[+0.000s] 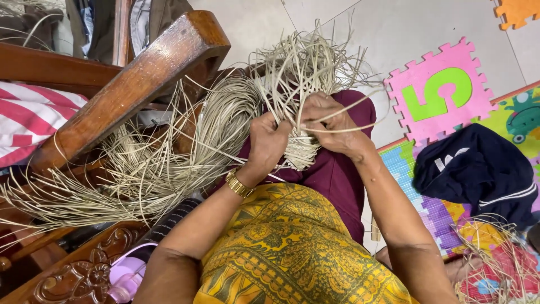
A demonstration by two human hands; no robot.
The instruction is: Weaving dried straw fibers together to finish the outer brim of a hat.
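Head view looks straight down at a person weaving pale reed strips. The left hand (265, 141) is clamped around the woven bundle (298, 149), which sits on the maroon cloth (337, 174) over the lap. The right hand (332, 124) pinches a single strip (360, 128) just above it, fingers closed tight. Loose strands (306, 62) fan up past the hands. A big coil of reeds (185, 152) lies beside the wooden chair arm (140, 79), and a dark garment (478, 169) rests on the foam puzzle mat (439, 90).
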